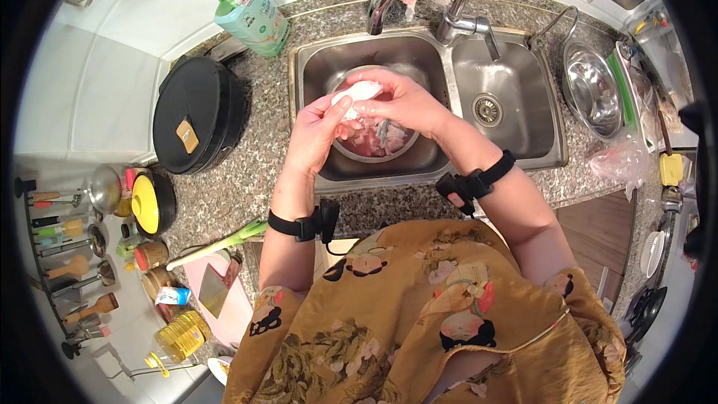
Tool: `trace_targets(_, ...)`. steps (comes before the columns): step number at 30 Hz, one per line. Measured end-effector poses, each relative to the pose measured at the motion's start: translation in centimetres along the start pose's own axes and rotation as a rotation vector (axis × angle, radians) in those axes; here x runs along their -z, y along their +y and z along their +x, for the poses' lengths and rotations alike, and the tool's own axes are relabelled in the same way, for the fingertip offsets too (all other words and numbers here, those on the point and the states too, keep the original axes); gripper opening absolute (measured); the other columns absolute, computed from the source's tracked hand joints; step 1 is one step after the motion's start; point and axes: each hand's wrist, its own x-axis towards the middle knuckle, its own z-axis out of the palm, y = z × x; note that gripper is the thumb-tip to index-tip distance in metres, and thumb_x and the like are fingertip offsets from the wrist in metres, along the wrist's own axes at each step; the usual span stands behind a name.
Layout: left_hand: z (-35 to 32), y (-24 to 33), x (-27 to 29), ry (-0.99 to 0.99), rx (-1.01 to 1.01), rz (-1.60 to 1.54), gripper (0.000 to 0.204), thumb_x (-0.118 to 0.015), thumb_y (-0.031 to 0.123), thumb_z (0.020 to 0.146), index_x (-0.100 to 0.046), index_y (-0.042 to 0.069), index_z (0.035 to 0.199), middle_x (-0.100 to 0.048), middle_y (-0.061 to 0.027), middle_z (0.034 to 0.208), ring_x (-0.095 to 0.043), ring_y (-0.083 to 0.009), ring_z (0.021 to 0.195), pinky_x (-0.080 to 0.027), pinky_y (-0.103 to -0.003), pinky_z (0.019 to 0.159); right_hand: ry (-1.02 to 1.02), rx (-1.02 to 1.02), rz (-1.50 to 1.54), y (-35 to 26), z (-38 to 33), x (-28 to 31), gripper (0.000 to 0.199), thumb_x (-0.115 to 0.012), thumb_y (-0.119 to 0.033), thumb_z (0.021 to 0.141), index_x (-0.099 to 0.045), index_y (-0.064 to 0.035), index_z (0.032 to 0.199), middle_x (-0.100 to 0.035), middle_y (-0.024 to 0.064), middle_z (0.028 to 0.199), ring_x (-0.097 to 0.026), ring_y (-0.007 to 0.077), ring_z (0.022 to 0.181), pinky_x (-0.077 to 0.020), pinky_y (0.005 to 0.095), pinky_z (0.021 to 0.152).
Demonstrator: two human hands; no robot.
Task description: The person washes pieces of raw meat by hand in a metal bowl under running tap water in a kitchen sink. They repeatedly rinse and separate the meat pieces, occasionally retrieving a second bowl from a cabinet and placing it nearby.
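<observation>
Both hands over the left sink basin point(318, 67); left hand point(318, 135) and right hand point(404, 103) meet on a small white packet point(359, 91), fingers of both pinching it at its ends, just above a metal bowl point(378, 151); bowl sits in that basin and holds pinkish raw meat pieces; step in hand looks like opening the packet over the meat; next move would call for a firm tear, mouth kept over the bowl; right basin point(516, 86) holds only its drain; empty steel bowl point(592, 90) on the granite surface point(258, 172) to the right; green pump bottle point(250, 15) behind.
</observation>
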Motion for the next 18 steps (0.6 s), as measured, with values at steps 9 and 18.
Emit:
trace_targets(9,0.5,-0.8,-1.0,0.121,-0.135,-0.019,0.029,-0.053,0.02,0.095,-0.054,0.0,0.116,-0.065,-0.0074,0.096,-0.063,-0.0135,0.08,-0.047,-0.022,0.06,0.102,-0.212,0.38,0.3,0.1,1.2,0.023,-0.057,-0.016,0.092,-0.06,-0.0018,0.11,-0.066,0.008,0.093,-0.066,0.0145,0.078,-0.054,0.0266,0.071)
trace_targets(18,1.1,-0.8,-0.3,0.121,-0.124,-0.206,0.034,-0.041,0.032,0.1,-0.055,0.003,0.111,-0.064,-0.0072,0.096,-0.062,-0.0142,0.082,-0.049,-0.026,0.072,0.139,-0.272,0.536,0.1,-0.7,0.6,0.025,-0.057,-0.022,0.093,-0.06,-0.0024,0.108,-0.067,0.0118,0.094,-0.067,0.0189,0.08,-0.0547,0.0283,0.07)
